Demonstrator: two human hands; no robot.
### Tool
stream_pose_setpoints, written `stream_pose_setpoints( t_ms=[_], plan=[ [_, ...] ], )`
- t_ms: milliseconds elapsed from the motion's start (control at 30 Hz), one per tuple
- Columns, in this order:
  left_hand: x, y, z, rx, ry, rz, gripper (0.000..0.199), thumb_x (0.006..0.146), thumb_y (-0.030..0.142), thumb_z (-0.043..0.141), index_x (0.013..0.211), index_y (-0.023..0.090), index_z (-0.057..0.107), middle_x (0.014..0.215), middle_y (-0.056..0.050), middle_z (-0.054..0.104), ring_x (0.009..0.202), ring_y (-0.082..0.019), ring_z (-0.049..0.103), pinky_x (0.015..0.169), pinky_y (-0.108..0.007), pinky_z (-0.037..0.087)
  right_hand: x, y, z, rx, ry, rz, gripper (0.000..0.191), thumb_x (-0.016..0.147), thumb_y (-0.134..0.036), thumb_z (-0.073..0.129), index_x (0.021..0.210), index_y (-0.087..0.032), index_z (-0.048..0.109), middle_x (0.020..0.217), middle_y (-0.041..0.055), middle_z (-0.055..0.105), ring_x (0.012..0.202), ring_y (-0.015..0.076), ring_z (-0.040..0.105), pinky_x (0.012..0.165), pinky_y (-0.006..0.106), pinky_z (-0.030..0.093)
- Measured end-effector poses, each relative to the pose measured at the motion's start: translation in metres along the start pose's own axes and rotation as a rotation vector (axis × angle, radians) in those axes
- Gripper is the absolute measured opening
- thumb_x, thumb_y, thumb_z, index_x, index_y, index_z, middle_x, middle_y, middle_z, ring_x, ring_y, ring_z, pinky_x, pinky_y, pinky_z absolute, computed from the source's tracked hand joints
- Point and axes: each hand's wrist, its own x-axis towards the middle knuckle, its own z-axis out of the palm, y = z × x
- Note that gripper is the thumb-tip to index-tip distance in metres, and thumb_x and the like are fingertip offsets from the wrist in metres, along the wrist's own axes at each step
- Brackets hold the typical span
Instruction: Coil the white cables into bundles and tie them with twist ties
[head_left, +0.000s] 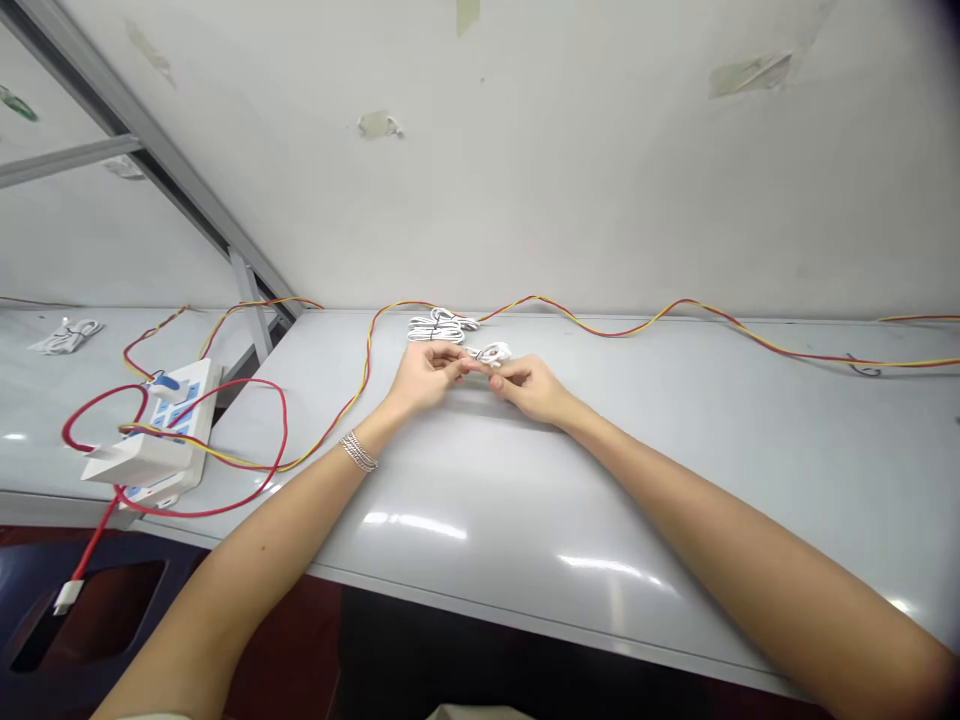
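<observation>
A small bundle of white cable point(493, 353) with a dark tie shows just beyond my fingertips, in the middle of the table. My left hand point(429, 378) is closed in a pinch at the left end of this bundle. From the right, my right hand point(534, 390) pinches at its near side, and the fingertips of both hands meet. My fingers hide part of the cable and exactly where each one grips. Right behind my left hand lies a larger coil of white cable point(437, 327), bound with a dark tie.
A white power strip point(196, 390) with a plugged-in adapter point(139, 458) and looping red cable point(283, 400) stands at left. A red-yellow wire point(630, 330) runs along the wall. Another white cable bundle point(67, 337) lies far left. A dark blue stool point(142, 625) stands below.
</observation>
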Motion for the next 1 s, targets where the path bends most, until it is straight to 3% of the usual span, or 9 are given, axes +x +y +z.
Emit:
stream_pose_setpoints(
  t_ms=[100, 200, 267, 333, 500, 600, 700, 867, 1000],
  plan=[
    [-0.001, -0.001, 0.001, 0.018, -0.032, 0.002, 0.027, 0.074, 0.037, 0.075, 0.073, 0.011, 0.069, 0.063, -0.004, 0.063, 0.057, -0.012, 0.055, 0.056, -0.026, 0.044, 0.002, -0.002, 0.000, 0.066, 0.137, 0.000, 0.054, 0.081, -0.067, 0.059, 0.065, -0.016, 0.067, 0.053, -0.0018, 0.038, 0.059, 0.0126, 0.043, 0.062, 0.029, 0.039],
    [-0.002, 0.000, 0.002, -0.014, -0.049, -0.007, 0.028, 0.074, 0.038, 0.075, 0.072, 0.011, 0.067, 0.062, -0.004, 0.062, 0.057, -0.012, 0.055, 0.056, -0.026, 0.044, 0.004, -0.002, 0.001, 0.127, 0.268, 0.063, 0.050, 0.074, -0.057, 0.072, 0.100, -0.014, 0.072, 0.058, -0.0038, 0.046, 0.051, 0.0090, 0.039, 0.052, 0.027, 0.034],
    [-0.003, 0.001, 0.003, -0.059, -0.050, -0.010, 0.030, 0.073, 0.039, 0.077, 0.072, 0.012, 0.066, 0.063, -0.004, 0.062, 0.057, -0.012, 0.055, 0.057, -0.027, 0.045, 0.004, -0.001, 0.001, 0.177, 0.301, 0.092, 0.072, 0.068, -0.050, 0.079, 0.129, -0.016, 0.060, 0.063, -0.0057, 0.050, 0.049, 0.0084, 0.041, 0.049, 0.026, 0.035],
    [-0.003, 0.002, 0.003, -0.093, -0.057, -0.001, 0.031, 0.072, 0.041, 0.078, 0.071, 0.012, 0.066, 0.065, -0.004, 0.063, 0.060, -0.012, 0.057, 0.060, -0.028, 0.047, 0.005, 0.000, 0.000, 0.197, 0.283, 0.141, 0.085, 0.069, -0.047, 0.079, 0.141, -0.017, 0.048, 0.065, -0.0064, 0.052, 0.050, 0.0089, 0.044, 0.049, 0.026, 0.037],
    [-0.003, 0.002, 0.004, -0.114, -0.043, 0.039, 0.034, 0.072, 0.046, 0.078, 0.071, 0.014, 0.067, 0.066, -0.003, 0.063, 0.061, -0.013, 0.056, 0.061, -0.028, 0.047, 0.008, 0.001, -0.003, 0.140, 0.180, 0.235, 0.064, 0.077, -0.048, 0.073, 0.128, -0.012, 0.058, 0.064, -0.0039, 0.054, 0.052, 0.0085, 0.044, 0.051, 0.026, 0.036],
    [-0.002, 0.003, 0.005, -0.107, 0.003, 0.080, 0.033, 0.073, 0.045, 0.077, 0.072, 0.014, 0.067, 0.069, -0.003, 0.062, 0.064, -0.012, 0.056, 0.062, -0.027, 0.047, 0.011, 0.002, -0.003, 0.093, 0.211, 0.226, 0.061, 0.081, -0.049, 0.069, 0.129, -0.014, 0.057, 0.069, -0.0027, 0.055, 0.055, 0.0087, 0.047, 0.054, 0.025, 0.039],
    [-0.003, 0.004, 0.006, -0.101, 0.042, 0.099, 0.029, 0.074, 0.042, 0.076, 0.074, 0.014, 0.067, 0.072, -0.003, 0.063, 0.067, -0.011, 0.055, 0.064, -0.026, 0.046, 0.012, 0.002, -0.002, 0.085, 0.218, 0.246, 0.051, 0.084, -0.053, 0.065, 0.119, -0.016, 0.060, 0.076, 0.0007, 0.060, 0.059, 0.0102, 0.053, 0.054, 0.025, 0.041],
    [-0.003, 0.000, 0.005, 0.003, 0.036, 0.046, 0.028, 0.076, 0.041, 0.073, 0.075, 0.014, 0.066, 0.069, -0.003, 0.063, 0.061, -0.012, 0.054, 0.060, -0.027, 0.043, 0.009, 0.001, -0.003, 0.196, 0.178, 0.241, 0.046, 0.070, -0.054, 0.077, 0.092, -0.017, 0.061, 0.071, 0.0005, 0.062, 0.054, 0.0102, 0.054, 0.045, 0.023, 0.033],
    [-0.002, -0.007, 0.004, 0.219, 0.040, 0.034, 0.030, 0.080, 0.043, 0.064, 0.074, 0.014, 0.065, 0.064, -0.003, 0.062, 0.057, -0.012, 0.053, 0.055, -0.026, 0.040, 0.008, 0.006, 0.000, 0.208, 0.246, 0.153, 0.045, 0.066, -0.050, 0.080, 0.090, -0.018, 0.059, 0.062, -0.0028, 0.059, 0.052, 0.0111, 0.053, 0.048, 0.025, 0.041]
  ],
)
